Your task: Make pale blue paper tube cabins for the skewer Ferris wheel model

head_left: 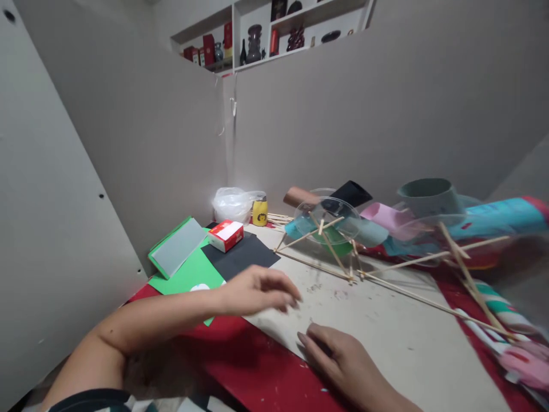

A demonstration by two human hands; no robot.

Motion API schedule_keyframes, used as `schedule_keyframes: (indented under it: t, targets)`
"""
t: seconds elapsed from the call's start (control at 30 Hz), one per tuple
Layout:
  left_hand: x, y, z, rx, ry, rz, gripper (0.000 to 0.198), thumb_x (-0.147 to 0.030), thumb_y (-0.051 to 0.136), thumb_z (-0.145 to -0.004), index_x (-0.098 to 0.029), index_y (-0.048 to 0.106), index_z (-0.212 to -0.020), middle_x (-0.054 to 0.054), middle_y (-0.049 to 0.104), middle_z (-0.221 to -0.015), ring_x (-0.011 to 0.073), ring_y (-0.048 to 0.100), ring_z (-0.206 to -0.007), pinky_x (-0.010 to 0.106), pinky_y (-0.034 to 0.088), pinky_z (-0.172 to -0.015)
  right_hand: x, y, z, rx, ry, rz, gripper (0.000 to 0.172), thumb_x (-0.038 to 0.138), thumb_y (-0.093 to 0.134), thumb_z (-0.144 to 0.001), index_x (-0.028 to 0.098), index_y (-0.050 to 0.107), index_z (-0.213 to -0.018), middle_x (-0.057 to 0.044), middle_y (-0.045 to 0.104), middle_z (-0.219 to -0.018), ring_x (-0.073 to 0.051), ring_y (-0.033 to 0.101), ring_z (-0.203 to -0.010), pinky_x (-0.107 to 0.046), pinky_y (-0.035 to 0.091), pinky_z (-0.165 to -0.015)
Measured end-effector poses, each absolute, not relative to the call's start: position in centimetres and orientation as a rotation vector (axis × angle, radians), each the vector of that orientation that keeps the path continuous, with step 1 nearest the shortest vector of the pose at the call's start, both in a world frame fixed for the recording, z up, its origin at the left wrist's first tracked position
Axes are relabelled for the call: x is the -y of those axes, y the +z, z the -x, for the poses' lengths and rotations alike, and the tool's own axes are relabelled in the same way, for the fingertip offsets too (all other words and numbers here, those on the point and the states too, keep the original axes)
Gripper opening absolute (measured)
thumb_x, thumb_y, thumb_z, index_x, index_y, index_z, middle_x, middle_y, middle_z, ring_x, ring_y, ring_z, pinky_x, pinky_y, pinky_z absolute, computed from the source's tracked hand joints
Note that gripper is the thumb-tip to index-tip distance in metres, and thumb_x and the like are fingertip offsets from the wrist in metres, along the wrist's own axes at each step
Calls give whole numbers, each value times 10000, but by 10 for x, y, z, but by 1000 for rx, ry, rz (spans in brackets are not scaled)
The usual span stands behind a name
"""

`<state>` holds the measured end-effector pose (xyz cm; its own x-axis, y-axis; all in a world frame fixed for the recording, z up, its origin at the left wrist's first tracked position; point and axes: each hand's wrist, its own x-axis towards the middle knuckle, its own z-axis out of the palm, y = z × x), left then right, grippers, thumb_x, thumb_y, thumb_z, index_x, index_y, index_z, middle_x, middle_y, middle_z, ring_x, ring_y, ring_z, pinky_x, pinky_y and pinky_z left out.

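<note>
My left hand [257, 290] hovers low over the pale work board [386, 326], fingers stretched forward and slightly blurred, holding nothing I can see. My right hand [338, 357] rests palm-down on the board's near edge, fingers flat and extended toward the left hand. Beyond both hands stands a frame of thin wooden sticks [338, 257] carrying clear plastic discs [328, 220], about a hand's length away from my left fingertips.
Green paper [189, 273], a black sheet [240, 256], a grey-green folder [176, 247] and a red-white box [226, 234] lie at left. A yellow jar [259, 212], a plastic bag [234, 203] and coloured paper rolls [429, 223] line the back. Grey walls enclose the red table [240, 360].
</note>
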<state>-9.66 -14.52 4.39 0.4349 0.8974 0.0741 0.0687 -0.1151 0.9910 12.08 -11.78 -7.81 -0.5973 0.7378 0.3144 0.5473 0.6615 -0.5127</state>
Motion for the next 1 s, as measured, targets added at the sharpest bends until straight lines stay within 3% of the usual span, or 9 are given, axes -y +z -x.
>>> schedule_keyframes:
  t: [0.13, 0.23, 0.33, 0.43, 0.6, 0.73, 1.0]
  targets:
    - [119, 38, 184, -1563, 1071, -1856, 177, -231, 526, -810, -157, 667, -887, 42, 688, -863, 151, 618, -796, 291, 507, -771, 117, -79, -119, 2447, 520, 965, 390, 408, 380, -953, 218, 412, -614, 2, 553, -578, -139, 516, -534, -243, 356, -537]
    - [103, 41, 243, -2162, 914, -1963, 244, -229, 513, -812, -183, 666, -996, 41, 703, -972, 164, 637, -830, 283, 508, -774, 115, -81, -118, 2455, 540, 967, 390, 418, 372, -952, 220, 393, -617, 0, 541, -577, -142, 511, -534, -252, 355, -545]
    - [91, 43, 278, -2395, 871, -1885, 297, -213, 511, -804, -160, 653, -1059, 86, 695, -1035, 206, 643, -900, 323, 497, -836, 114, -83, -118, 2463, 557, 977, 387, 428, 373, -945, 221, 392, -618, -6, 544, -577, -150, 510, -534, -262, 351, -546]
    - [78, 39, 286, -2411, 769, -1884, 346, -257, 552, -795, -154, 637, -1114, 97, 695, -1053, 227, 651, -924, 327, 500, -847, 114, -83, -118, 2455, 566, 990, 384, 430, 384, -938, 222, 405, -616, -15, 556, -580, -156, 508, -538, -271, 350, -547]
    - [54, 24, 261, -2245, 589, -2056, 709, -412, 671, -729, -166, 464, -1361, 114, 524, -1372, 270, 517, -1218, 325, 412, -1010, 116, -81, -118, 2427, 581, 991, 377, 410, 398, -937, 221, 434, -612, -21, 571, -593, -161, 513, -550, -274, 351, -554]
    - [32, 15, 243, -2262, 483, -2065, 881, -524, 679, -687, -179, 359, -1433, 157, 480, -1378, 320, 511, -1202, 379, 427, -977, 115, -80, -118, 2442, 562, 992, 366, 393, 395, -945, 220, 429, -624, -19, 571, -612, -162, 524, -572, -270, 346, -560]
    - [9, 12, 252, -2353, 380, -2001, 807, -497, 659, -681, -205, 404, -1388, 144, 582, -1255, 348, 544, -1131, 406, 433, -928, 113, -82, -119, 2445, 584, 979, 378, 377, 376, -960, 214, 392, -619, -11, 548, -608, -146, 499, -560, -270, 331, -558]
